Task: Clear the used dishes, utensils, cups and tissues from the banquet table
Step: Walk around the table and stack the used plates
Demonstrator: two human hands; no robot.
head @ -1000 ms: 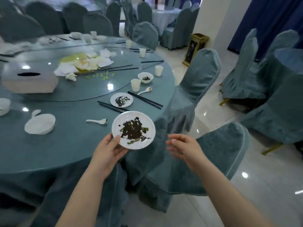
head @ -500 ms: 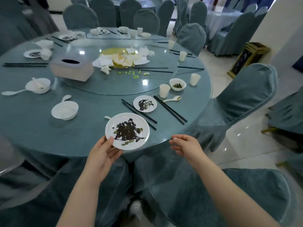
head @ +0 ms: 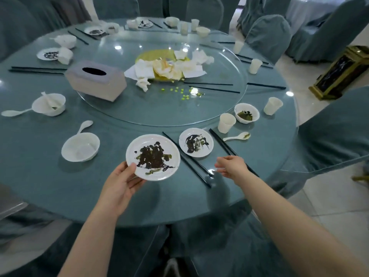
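Your left hand (head: 119, 183) pinches the light, stiff, sauce-slick plate (head: 153, 157) at its seven o'clock rim, near the table's six o'clock edge; your right hand (head: 231, 166) hovers loosely open, holding nothing.

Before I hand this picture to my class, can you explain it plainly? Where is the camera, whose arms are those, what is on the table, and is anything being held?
There is no machine here: a person wears a camera on the head, looking down at their own bare arms. The left hand grips the rim of a dirty plate smeared with dark leftovers. The right hand holds nothing and hovers over black chopsticks. On the round blue table lie a smaller dirty plate, a paper cup, a spoon, an empty bowl and more used settings round the edge. The glass turntable in the middle carries a tissue box and crumpled tissues. Covered chairs stand around.
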